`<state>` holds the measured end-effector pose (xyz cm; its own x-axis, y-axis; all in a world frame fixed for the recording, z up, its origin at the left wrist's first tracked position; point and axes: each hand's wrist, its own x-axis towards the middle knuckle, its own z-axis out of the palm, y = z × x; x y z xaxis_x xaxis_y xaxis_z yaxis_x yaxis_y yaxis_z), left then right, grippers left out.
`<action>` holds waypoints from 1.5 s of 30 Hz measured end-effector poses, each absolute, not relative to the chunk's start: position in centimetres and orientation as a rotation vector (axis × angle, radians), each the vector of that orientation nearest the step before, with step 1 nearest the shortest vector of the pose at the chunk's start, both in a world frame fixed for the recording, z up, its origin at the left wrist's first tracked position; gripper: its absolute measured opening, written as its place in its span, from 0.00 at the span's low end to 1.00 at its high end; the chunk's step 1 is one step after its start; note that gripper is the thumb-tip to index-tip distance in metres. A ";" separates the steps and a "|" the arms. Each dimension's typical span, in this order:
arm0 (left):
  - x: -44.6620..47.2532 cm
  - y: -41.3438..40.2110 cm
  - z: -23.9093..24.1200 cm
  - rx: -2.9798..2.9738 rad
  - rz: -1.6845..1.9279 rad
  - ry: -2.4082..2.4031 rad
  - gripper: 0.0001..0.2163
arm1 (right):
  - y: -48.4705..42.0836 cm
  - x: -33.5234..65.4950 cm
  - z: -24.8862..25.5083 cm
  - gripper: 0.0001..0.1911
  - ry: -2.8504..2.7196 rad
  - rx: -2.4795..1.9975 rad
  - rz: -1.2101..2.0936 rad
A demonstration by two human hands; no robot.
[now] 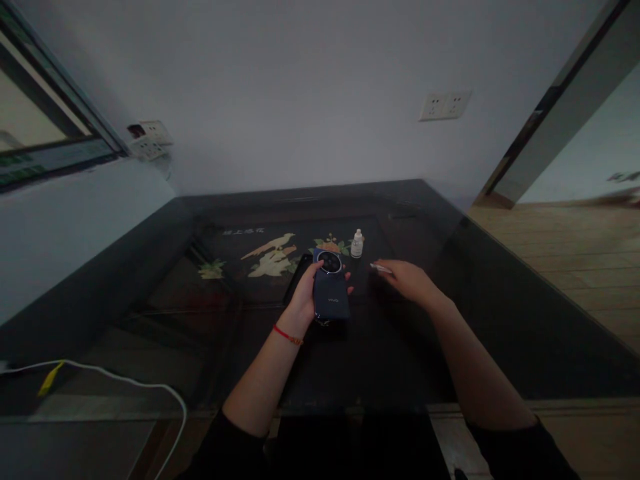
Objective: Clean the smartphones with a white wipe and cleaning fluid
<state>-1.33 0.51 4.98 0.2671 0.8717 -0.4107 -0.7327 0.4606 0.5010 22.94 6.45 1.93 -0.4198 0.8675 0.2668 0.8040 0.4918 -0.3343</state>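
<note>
A dark blue vivo smartphone [332, 297], its back with the round camera ring facing up, is gripped in my left hand [303, 293]. My thumb lies beside the camera ring, and fingertips wrap around the far side. A flat black object [296, 280], perhaps a phone case, lies on the table just left of the phone, partly covered by this hand. To the right, my right hand [407, 279] pinches a small white slender item [381, 268], too small to name, pointing toward the phone. Between the hands and farther back, a small white bottle [357, 245] stands upright with its cap on.
The dark, glossy table [250, 353] bears a bird-and-flower picture [273, 261]. A white cable [120, 377] with a yellow tag [50, 380] crosses the front left edge. Wall sockets [445, 105] are above the table, and a window [45, 100] is at left.
</note>
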 end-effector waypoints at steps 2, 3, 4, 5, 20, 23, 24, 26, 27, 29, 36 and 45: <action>-1.3 0.5 5.0 0.233 1.094 0.708 0.17 | 6.4 23.0 1.1 0.15 -2.447 -1.353 0.302; -1.3 0.4 5.1 0.234 1.092 0.710 0.17 | 6.4 23.1 0.9 0.15 -2.468 -1.344 0.333; -1.3 0.4 5.1 0.234 1.089 0.709 0.17 | 6.4 23.3 0.8 0.15 -2.474 -1.339 0.354; -1.2 0.3 5.2 0.233 1.086 0.708 0.17 | 6.5 23.5 0.8 0.14 -2.474 -1.329 0.365; -0.8 0.2 4.9 0.217 1.033 0.725 0.20 | 7.6 24.9 1.9 0.18 -2.303 -1.390 0.043; -0.9 0.2 4.9 0.210 1.029 0.735 0.20 | 7.8 25.8 1.3 0.15 -2.457 -1.508 0.341; -0.9 0.2 5.0 0.210 1.030 0.736 0.19 | 7.8 26.0 1.4 0.16 -2.459 -1.540 0.392; -0.9 0.2 5.0 0.219 1.038 0.733 0.19 | 7.8 26.1 2.0 0.18 -2.362 -1.540 0.351; -0.8 0.2 4.9 0.227 1.042 0.730 0.19 | 7.7 25.9 2.5 0.18 -2.279 -1.497 0.303; -0.7 0.2 4.9 0.244 1.059 0.738 0.17 | 7.1 24.8 3.5 0.18 -2.086 -1.374 0.285; 0.4 -0.4 5.1 0.288 1.222 0.863 0.13 | 2.0 16.7 4.0 0.25 -1.803 -0.948 1.352; 0.5 -0.9 6.0 0.481 1.256 0.847 0.24 | 1.5 14.3 0.8 0.35 -1.671 -0.937 1.072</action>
